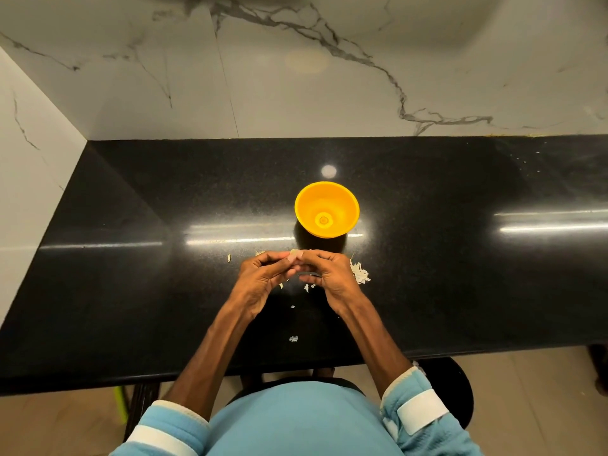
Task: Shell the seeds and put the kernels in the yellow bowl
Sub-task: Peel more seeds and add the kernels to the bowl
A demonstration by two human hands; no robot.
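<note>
A stray husk bit (229, 258) lies on the dark surface (131, 291), left of the hands. The left hand (263, 278) curls its fingers in and pinches a pale seed (293, 252). The right hand (332, 274) has its fingers clamped on the same seed, just this side of the yellow bowl (345, 199). The shell scraps (360, 274) heaped beside the right hand suggest several seeds are done, yet the bowl looks nearly bare. The round spot at its bottom could be a kernel or a moulding mark. I see no stock of unshelled seeds, and the hands hide whatever lies under them.
</note>
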